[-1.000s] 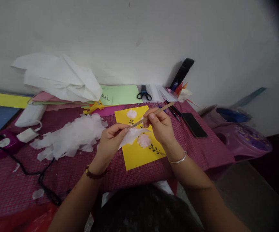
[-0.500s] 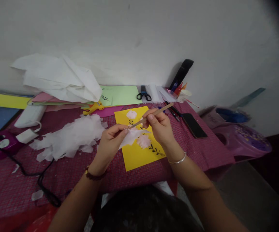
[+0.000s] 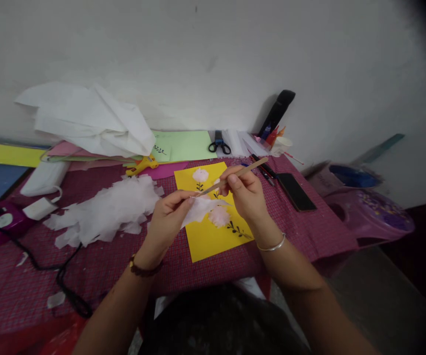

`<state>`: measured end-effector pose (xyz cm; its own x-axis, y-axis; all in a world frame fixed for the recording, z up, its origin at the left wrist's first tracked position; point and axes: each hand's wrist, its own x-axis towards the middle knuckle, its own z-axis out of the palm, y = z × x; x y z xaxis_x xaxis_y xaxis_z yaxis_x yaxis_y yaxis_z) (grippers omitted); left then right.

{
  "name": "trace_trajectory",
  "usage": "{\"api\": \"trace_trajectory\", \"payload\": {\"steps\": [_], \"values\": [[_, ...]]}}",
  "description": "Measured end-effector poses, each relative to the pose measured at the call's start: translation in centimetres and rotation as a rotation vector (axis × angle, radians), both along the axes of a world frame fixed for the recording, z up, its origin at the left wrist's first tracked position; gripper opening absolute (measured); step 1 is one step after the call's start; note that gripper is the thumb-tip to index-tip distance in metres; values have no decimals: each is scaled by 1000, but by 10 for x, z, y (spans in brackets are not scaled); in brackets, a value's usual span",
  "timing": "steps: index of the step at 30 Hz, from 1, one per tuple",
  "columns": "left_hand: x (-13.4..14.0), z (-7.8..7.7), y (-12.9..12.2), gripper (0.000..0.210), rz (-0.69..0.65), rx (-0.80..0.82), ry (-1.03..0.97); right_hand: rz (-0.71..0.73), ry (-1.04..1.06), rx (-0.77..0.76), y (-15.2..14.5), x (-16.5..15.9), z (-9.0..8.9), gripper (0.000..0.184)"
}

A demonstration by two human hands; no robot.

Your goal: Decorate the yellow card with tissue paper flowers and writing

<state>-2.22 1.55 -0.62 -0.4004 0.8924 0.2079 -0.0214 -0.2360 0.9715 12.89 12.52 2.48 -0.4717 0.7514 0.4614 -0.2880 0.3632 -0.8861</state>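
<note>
My left hand (image 3: pixel 170 214) pinches a thin white piece of tissue-like material (image 3: pixel 200 209) between thumb and fingers. In my right hand (image 3: pixel 244 192) is a slim wooden stick (image 3: pixel 251 167), held like a pencil and slanting down to the left. Its lower end meets the white piece at my left fingertips. Beneath both hands lies a yellow sheet (image 3: pixel 201 246) with pale pink fluffy flowers (image 3: pixel 219 216) and dark leafy stems (image 3: pixel 239 230). My fingers and the white piece hide part of the sheet.
A heap of white pieces (image 3: pixel 105 212) lies left of the sheet. Behind it are a yellow glue gun (image 3: pixel 142 165), green paper (image 3: pixel 186 143) and scissors (image 3: pixel 219 143). A phone (image 3: pixel 296 192) lies at the right. Black cable (image 3: pixel 65 276) loops at the front left.
The wooden stick's upper end has shifted slightly to the right, and its lower end has slid a little along the white piece. Both hands keep nearly the same place and hold.
</note>
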Motion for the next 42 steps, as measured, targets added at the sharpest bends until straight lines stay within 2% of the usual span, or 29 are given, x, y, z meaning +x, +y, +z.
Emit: {"api": "trace_trajectory", "payload": {"steps": [7,12,18,25,42], "values": [[1,2,0,9,-7,1,-9,25,31,-6,0,0,-1,18],[1,1,0,9,-9,-3,-9,2,5,2,0,0,0,22],[1,2,-1,9,1,-20,15,47,96,7,1,0,-2,11],[2,5,-1,11,-2,-50,7,39,76,27,0,-1,-3,14],[0,-1,0,9,-39,-32,-18,54,84,44,1,-1,-3,13]]}}
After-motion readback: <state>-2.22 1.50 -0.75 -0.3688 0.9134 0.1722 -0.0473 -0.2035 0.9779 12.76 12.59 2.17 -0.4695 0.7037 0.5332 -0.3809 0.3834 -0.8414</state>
